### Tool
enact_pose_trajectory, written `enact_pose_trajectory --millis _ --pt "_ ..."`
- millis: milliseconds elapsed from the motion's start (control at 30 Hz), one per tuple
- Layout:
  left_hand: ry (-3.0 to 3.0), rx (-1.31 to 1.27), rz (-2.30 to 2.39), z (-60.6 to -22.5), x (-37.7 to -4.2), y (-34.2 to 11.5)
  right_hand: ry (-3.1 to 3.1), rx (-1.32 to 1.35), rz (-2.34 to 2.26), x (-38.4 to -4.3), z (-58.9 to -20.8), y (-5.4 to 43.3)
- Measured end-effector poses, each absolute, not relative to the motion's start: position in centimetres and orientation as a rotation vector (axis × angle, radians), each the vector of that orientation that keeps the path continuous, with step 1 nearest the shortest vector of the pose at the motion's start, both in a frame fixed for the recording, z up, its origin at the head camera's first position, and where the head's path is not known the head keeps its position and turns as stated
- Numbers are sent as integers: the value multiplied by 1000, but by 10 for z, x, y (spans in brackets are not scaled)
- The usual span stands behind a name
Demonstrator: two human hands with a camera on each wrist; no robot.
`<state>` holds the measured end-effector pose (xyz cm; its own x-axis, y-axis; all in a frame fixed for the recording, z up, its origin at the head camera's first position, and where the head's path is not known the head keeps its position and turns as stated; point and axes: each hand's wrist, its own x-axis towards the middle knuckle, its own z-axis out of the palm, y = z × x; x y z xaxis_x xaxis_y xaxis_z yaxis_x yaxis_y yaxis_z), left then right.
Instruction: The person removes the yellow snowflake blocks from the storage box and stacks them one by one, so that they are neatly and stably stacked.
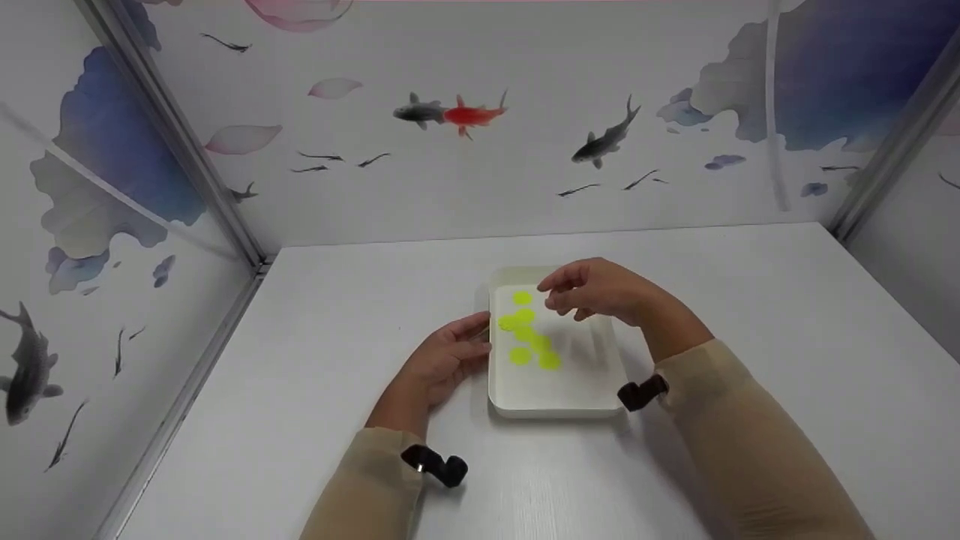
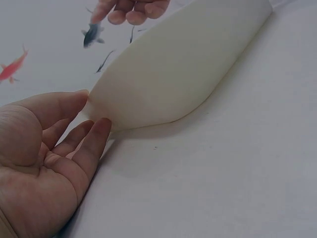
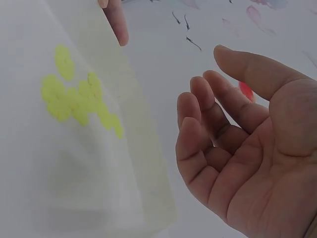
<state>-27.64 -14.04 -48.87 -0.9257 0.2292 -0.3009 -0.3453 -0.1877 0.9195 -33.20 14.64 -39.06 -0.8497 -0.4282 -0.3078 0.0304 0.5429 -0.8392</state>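
Observation:
A shallow white tray lies on the white table, with several bright yellow round pieces grouped on its left half, some overlapping. My left hand is at the tray's left wall, its thumb and fingertips against the outside of the wall in the left wrist view. Over the tray's far right part hovers my right hand. Seen in the right wrist view, that hand has loosely bent fingers, thumb apart, and nothing between them.
The white table spreads around the tray. Behind it rises a white panel printed with fish and petals, with further printed panels on the left and right. Black wrist cameras sit on both beige sleeves.

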Motion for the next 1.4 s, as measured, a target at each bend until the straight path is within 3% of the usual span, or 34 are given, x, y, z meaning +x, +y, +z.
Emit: enact_pose_trajectory --millis 633,1400 --pt "1725 -124 2156 -487 -275 -140 2213 -291 -1129 -365 -427 128" --pt "1717 -148 2162 -487 -275 -140 2262 -263 -973 -367 -441 123"
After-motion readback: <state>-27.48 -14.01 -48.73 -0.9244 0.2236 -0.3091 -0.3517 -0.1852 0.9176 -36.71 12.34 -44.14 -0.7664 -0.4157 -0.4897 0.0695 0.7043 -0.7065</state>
